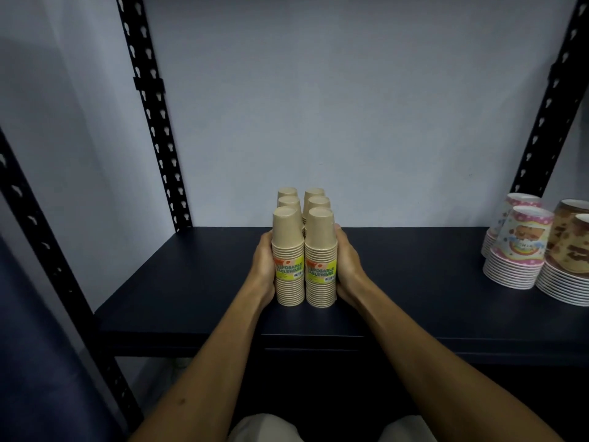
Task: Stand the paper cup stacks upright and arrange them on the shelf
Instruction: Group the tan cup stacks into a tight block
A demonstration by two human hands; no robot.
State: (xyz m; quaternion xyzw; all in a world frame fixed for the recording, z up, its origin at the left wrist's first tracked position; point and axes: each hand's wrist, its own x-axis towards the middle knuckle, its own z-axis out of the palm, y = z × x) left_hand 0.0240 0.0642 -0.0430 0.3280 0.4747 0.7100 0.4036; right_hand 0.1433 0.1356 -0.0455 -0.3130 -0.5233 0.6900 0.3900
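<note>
Dark shelf (414,282) is roomy, with 6 kraft cup stacks (304,250) upright mid-shelf. Left hand (263,266) and right hand (347,264) press their sides. Squeeze unevenly and the rear stacks could topple.

Six stacks of plain brown paper cups (302,250) stand at the middle of the frame, in two rows of three. Two of them, the front pair, show a yellow label (289,268). At the right edge stand four stacks of patterned cups (522,247). Two hands appear, the left hand (263,263) and the right hand (348,263). One dark shelf (414,298) carries everything.
</note>
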